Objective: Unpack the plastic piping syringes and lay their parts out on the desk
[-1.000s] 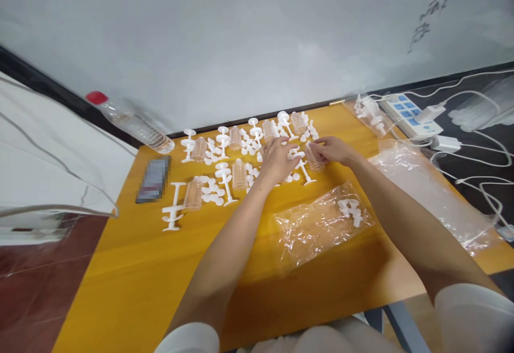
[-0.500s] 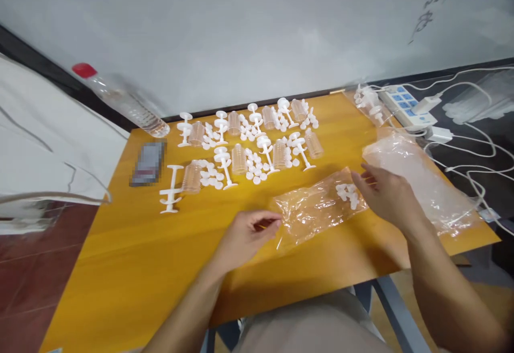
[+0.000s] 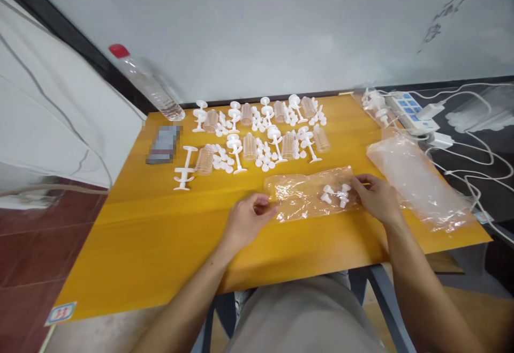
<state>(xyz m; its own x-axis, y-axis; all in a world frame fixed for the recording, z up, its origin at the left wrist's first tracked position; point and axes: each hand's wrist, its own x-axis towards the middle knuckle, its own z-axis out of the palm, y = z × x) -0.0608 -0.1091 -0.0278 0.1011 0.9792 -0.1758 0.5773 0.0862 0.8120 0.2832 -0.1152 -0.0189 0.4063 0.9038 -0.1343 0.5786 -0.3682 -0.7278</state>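
A clear plastic bag (image 3: 297,197) lies flat on the table in front of me, with several small white plastic pieces (image 3: 336,194) inside near its right end. My right hand (image 3: 375,196) pinches the bag's right edge between thumb and fingers. At the bag's left end is my left hand (image 3: 248,219), thumb and curled fingers apart, with nothing seen between them. Beyond the bag stand two rows of sets: white plungers (image 3: 236,155), clear ribbed syringe-like barrels (image 3: 249,147) and clusters of small white caps (image 3: 265,156).
A larger plastic bag (image 3: 417,176) lies at the right, below a power strip (image 3: 407,112) with white cables. A smaller bag of white parts (image 3: 375,104) sits beside the strip. At the back left are a red-capped bottle (image 3: 150,88) and a phone (image 3: 164,144).
The white pieces have shifted and spread out inside the bag, which now lies straighter. My right hand has closed on its right edge. The whole view has shifted slightly.
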